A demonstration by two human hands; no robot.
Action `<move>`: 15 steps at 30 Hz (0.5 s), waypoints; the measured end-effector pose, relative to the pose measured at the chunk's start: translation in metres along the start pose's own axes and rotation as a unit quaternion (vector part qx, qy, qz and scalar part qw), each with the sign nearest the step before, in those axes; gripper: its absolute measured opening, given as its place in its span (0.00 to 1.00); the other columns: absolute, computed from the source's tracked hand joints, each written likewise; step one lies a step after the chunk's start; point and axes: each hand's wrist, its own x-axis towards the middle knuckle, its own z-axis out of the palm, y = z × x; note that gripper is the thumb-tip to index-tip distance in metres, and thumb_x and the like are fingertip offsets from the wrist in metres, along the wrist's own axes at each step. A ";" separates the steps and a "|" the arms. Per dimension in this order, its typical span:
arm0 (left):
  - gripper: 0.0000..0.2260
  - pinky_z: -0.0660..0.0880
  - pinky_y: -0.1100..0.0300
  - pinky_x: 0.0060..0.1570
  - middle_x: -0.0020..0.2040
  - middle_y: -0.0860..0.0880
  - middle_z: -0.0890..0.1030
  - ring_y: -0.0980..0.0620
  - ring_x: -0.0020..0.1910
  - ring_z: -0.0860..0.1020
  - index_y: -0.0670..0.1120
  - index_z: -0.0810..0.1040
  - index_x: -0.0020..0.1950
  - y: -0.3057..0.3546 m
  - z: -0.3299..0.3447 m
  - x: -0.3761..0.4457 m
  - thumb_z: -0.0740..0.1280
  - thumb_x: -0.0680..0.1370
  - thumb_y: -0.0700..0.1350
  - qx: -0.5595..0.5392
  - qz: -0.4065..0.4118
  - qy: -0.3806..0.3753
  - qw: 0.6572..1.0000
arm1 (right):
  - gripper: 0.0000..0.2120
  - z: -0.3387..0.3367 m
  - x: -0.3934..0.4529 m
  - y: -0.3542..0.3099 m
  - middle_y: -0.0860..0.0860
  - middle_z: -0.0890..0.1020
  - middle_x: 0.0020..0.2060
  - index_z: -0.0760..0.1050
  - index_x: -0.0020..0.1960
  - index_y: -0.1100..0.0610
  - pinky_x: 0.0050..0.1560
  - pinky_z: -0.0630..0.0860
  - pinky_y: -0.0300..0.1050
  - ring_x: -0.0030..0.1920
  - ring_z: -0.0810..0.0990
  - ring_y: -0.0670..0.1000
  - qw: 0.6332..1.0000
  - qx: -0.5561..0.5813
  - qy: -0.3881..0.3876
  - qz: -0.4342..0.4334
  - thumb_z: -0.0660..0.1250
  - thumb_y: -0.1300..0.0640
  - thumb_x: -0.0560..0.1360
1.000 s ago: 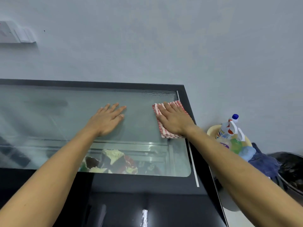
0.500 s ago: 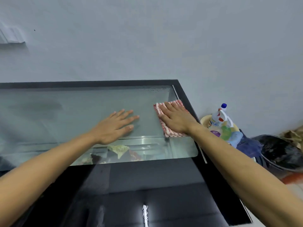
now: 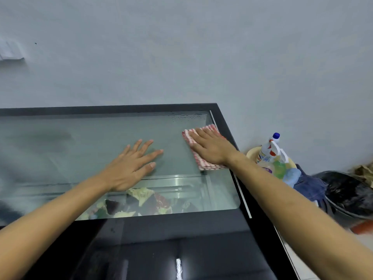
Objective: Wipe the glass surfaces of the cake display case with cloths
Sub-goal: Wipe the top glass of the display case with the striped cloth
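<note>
Where the glass top (image 3: 80, 142) of the display case (image 3: 181, 229) meets its black frame at the far right corner, a folded red-and-white checked cloth (image 3: 203, 165) lies flat on the pane. The right hand (image 3: 212, 149) covers most of the cloth, palm down, fingers straight and close together, pressing it against the glass; only the cloth's far edge and its near corner show past the hand. Small droplets cling to the glass just beyond the cloth, along the back edge of the pane.

Well to the left of the cloth, the left hand (image 3: 131, 166) rests bare on the same pane, palm flat, fingers spread apart and straight, holding nothing. Both forearms reach in from the lower corners of the view.

Through the glass, beneath the left wrist, cake slices (image 3: 141, 201) with pale, dark and red parts sit on a shelf inside the case, beside a metal rail. The near part of the case is dark and glossy, with a bright streak of reflected light.

Beside the case on the right, a pale yellow basin (image 3: 251, 153) holds a white spray bottle (image 3: 268, 148) with a blue cap, along with something green and something light blue. A dark blue cloth (image 3: 308, 187) lies just past it, next to a black tub (image 3: 347, 195). A plain grey wall (image 3: 181, 47) stands behind everything.
</note>
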 end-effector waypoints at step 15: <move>0.30 0.28 0.55 0.78 0.81 0.63 0.32 0.57 0.80 0.29 0.74 0.37 0.78 -0.004 -0.002 0.000 0.32 0.76 0.74 0.026 -0.028 -0.019 0.999 | 0.30 -0.009 0.001 0.037 0.44 0.50 0.84 0.44 0.84 0.42 0.82 0.36 0.54 0.84 0.44 0.49 0.996 -0.037 0.003 -0.085 0.36 0.35 0.83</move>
